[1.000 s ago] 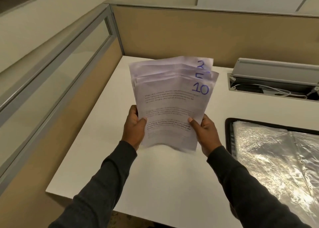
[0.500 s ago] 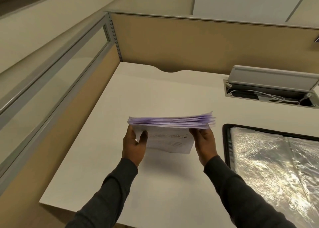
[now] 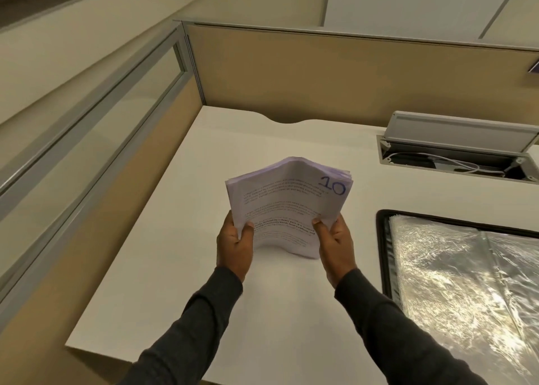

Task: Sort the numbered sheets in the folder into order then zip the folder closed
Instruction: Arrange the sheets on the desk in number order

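Sheets (image 3: 287,206) tilted upright again, left hand (image 3: 234,246) and right hand (image 3: 335,243) fingers (image 3: 319,228) pinching lower sides

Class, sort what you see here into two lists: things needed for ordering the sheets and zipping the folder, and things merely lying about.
For the job: stack of sheets, 10 in front, gripped by left hand and right hand; open folder, lying at the right.
Lying about: desk; cable hatch, lid raised; white cable inside it.
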The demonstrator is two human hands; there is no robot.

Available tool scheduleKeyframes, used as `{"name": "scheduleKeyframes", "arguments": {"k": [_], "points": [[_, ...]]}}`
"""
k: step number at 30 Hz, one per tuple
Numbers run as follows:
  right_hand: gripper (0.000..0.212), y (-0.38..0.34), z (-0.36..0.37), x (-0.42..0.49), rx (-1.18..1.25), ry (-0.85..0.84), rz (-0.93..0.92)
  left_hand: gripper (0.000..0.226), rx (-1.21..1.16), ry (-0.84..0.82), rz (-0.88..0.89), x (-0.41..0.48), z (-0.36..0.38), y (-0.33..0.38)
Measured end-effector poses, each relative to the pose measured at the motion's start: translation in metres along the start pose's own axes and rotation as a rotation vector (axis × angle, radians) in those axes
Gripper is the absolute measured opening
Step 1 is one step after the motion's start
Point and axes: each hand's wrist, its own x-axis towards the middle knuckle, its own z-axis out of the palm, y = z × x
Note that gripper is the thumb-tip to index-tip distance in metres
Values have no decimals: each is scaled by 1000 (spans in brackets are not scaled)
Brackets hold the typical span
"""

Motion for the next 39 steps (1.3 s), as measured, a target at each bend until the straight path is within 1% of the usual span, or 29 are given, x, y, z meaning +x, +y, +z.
{"name": "scheduleKeyframes", "arguments": {"k": [5,7,11,14,16,18,21,23,24,26,27,29,30,31,32,33,34,36,37,39], "points": [[41,-5,-1,4,23,27,-50,38,-51,21,47,4,-2,7],[37,2,0,3,4,29,-26,39,-32,22,21,4,0,-1],[34,22,7,-3,-30,45,83,38,-21,17,-46,-1,7,-14],[32,15,13,0,10,77,61,38,-51,36,-22,-2,14,-8],[30,15,14,2,-4,79,40,39,-55,42,-34,-3,17,-8],[31,23,13,2,-41,70,70,41,-56,28,-78,-5,19,-16],[30,32,7,0,-106,64,89,37,-35,1,-109,-6,17,-25],[24,28,-2,1,-150,58,60,36,-16,-18,-99,-1,13,-23],[20,23,-7,3,-208,49,28,35,13,-19,-79,3,10,-19],[18,11,-21,10,-405,9,-80,37,77,31,-12,12,1,-10],[20,5,-28,14,-500,-16,-141,47,117,73,28,17,-3,-4],[27,-10,-38,23,-665,-94,-261,86,318,162,151,28,-13,14],[29,-18,-41,27,-740,-148,-305,99,487,174,270,34,-18,25],[29,-26,-42,30,-810,-205,-337,104,642,147,409,39,-22,36],[29,-33,-43,33,-877,-259,-363,103,740,79,507,43,-24,47],[29,-40,-43,35,-933,-302,-381,95,752,-21,539,48,-26,56],[29,-45,-43,37,-971,-327,-390,80,695,-127,517,51,-27,63],[27,-54,-48,40,-973,-321,-406,36,500,-266,392,54,-32,73],[24,-58,-53,42,-952,-312,-397,24,418,-290,324,54,-35,76],[15,-65,-71,47,-907,-320,-297,24,292,-263,245,55,-41,75]]}}
